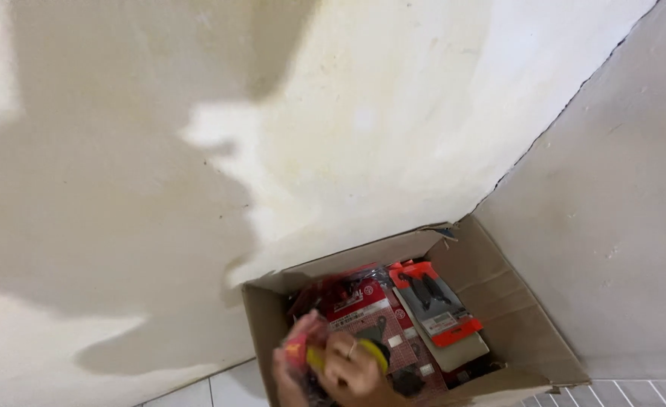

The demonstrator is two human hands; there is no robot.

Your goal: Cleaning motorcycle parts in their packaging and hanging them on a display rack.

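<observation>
Hand [348, 371]: closed on red-yellow packet [303, 350], box [499, 301] near-left corner | other hand: not visible | packs [431, 301]: stacked inside | technique: lift straight up, clear of box rim.

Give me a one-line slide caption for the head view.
A hand grips red-and-yellow packets over an open cardboard box of red blister packs, set in a wall corner.
</observation>
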